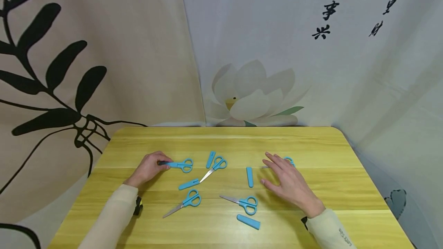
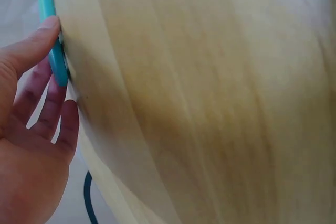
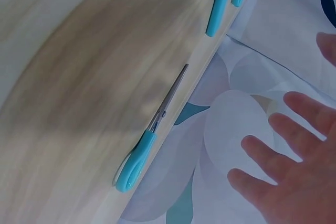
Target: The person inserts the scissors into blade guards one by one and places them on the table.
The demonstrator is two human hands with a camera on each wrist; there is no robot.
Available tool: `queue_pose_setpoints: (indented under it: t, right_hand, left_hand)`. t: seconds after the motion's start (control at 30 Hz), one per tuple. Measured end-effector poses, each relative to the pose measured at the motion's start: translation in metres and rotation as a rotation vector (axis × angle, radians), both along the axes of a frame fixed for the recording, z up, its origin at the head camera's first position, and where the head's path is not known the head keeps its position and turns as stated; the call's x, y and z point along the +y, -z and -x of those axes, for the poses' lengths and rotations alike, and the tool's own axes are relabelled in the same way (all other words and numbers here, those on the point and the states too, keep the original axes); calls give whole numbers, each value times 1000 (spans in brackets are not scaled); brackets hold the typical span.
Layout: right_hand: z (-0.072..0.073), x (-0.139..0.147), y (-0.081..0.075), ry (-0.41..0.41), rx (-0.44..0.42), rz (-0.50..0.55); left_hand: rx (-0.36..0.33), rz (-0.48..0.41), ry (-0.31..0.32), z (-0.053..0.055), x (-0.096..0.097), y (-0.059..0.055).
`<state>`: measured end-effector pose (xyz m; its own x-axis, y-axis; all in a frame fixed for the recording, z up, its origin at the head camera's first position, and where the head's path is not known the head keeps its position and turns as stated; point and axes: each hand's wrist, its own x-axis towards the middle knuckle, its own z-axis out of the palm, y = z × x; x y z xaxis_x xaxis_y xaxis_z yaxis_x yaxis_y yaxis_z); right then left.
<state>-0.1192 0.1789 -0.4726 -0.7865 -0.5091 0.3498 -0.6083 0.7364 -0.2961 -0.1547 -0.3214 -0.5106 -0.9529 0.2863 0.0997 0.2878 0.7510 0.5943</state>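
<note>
On the left of the table, my left hand (image 1: pixel 149 169) pinches blue-handled scissors (image 1: pixel 187 165) by the blue blade cover (image 2: pixel 59 64) over their blades. Thumb and fingers lie on either side of that cover in the left wrist view. Over on the right, my right hand (image 1: pixel 285 183) is spread with nothing in it. Beneath and beyond it lies a bare-bladed pair of scissors (image 3: pixel 137 163), partly hidden by the hand in the head view. A loose blue cover (image 1: pixel 250 176) lies just left of the right hand.
Between the hands lie upper scissors (image 1: pixel 219 163), lower-left scissors (image 1: pixel 192 198) and lower-right scissors (image 1: pixel 248 205), all with bare blades. Loose covers lie near them: an upper one (image 1: pixel 210 159), a middle one (image 1: pixel 189 184) and a front one (image 1: pixel 248 221). Fabric (image 1: pixel 263 49) hangs behind the wooden table (image 1: pixel 221 137).
</note>
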Motion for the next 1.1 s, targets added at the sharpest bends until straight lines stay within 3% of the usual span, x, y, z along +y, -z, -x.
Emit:
queue_pose_setpoints:
  t: [0.1, 0.43, 0.67, 0.93, 1.1]
  right_hand:
    - [1, 3, 0, 4, -8, -3]
    - [7, 19, 10, 7, -32, -50]
    - [27, 47, 12, 16, -141, -47]
    - [53, 68, 19, 17, -358, 6]
    - [69, 74, 27, -6, -396, -7]
  left_hand:
    - [21, 27, 16, 2, 2, 0]
    - [27, 100, -21, -10, 10, -5]
    - [86, 138, -21, -18, 31, -20]
    - [130, 129, -2, -34, 53, -35]
    - [127, 128, 7, -46, 62, -40]
